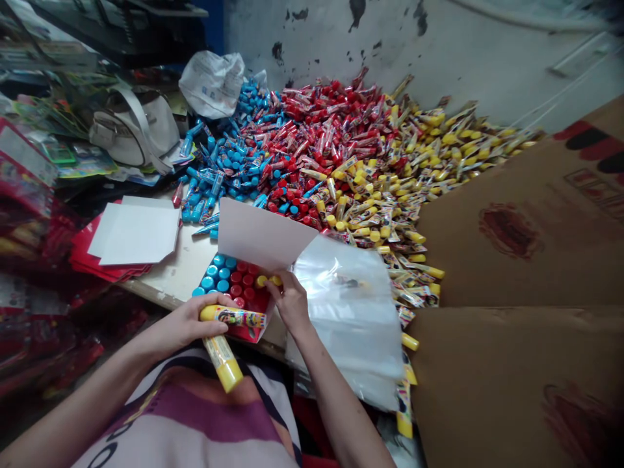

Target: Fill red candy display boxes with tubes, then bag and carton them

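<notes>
A small open box (266, 231) with its white lid flap raised sits at the table edge in front of me. Inside, upright tubes show rows of blue caps (208, 283) and red caps (236, 278), with yellow caps (262, 281) at the right. My left hand (192, 320) grips two yellow-capped printed tubes, one lying level (244, 317) across the box's front, the other (223, 363) slanting down towards me. My right hand (294, 302) reaches into the box's right side, thumb and fingers closed on a yellow-capped tube. The lower parts of the boxed tubes are hidden.
Behind the box lie heaps of blue tubes (214, 182), red tubes (331, 123) and yellow tubes (439, 143). Clear plastic bags (346, 312) lie at the right, beside a large cardboard carton (511, 260). Flat white-and-red cartons (136, 231) and a white handbag (139, 127) are left.
</notes>
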`<state>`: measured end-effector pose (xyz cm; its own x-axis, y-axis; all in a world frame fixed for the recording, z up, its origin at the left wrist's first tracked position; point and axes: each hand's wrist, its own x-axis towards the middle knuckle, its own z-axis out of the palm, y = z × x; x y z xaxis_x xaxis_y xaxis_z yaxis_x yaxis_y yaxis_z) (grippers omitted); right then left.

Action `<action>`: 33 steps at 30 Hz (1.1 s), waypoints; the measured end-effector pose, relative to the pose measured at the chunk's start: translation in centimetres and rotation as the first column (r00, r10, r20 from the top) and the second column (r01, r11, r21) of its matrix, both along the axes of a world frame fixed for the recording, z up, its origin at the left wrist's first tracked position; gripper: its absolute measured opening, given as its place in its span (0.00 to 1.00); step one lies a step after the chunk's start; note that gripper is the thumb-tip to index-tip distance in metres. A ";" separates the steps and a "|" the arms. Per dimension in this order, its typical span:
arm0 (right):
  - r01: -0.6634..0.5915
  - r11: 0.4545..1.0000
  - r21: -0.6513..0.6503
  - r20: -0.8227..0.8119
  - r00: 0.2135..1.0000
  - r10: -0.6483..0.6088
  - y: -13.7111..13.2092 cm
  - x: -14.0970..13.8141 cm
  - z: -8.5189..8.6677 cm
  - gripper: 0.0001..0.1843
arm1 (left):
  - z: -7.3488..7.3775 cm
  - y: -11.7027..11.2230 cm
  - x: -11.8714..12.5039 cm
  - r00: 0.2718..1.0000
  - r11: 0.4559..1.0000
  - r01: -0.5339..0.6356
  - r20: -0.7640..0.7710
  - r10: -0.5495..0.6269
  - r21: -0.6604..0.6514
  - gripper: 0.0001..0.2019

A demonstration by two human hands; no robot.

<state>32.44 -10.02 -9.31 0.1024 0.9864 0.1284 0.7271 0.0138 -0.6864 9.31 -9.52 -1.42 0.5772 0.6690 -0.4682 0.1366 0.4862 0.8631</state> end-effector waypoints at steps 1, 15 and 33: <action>-0.021 1.000 -0.003 0.000 1.000 0.021 0.1 0.1 0.1 0.12 | 0.0 0.0 0.1 1.000 1.000 -0.011 0.002 0.011 -0.002 0.17; -0.161 0.961 -0.227 0.155 0.968 0.199 0.4 0.5 1.0 0.11 | -0.7 0.0 0.3 0.992 0.991 -0.113 0.051 0.117 -0.077 0.18; -0.123 0.990 -0.063 -0.260 0.960 0.103 -4.0 0.3 5.4 0.24 | -1.0 0.0 1.2 0.990 0.986 -0.131 -0.044 0.136 0.101 0.20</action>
<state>32.74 -14.00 -3.95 0.0092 0.9994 0.0348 0.5237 0.0249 -0.8515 10.56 -9.47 -2.46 0.4569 0.7823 -0.4234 0.1205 0.4172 0.9008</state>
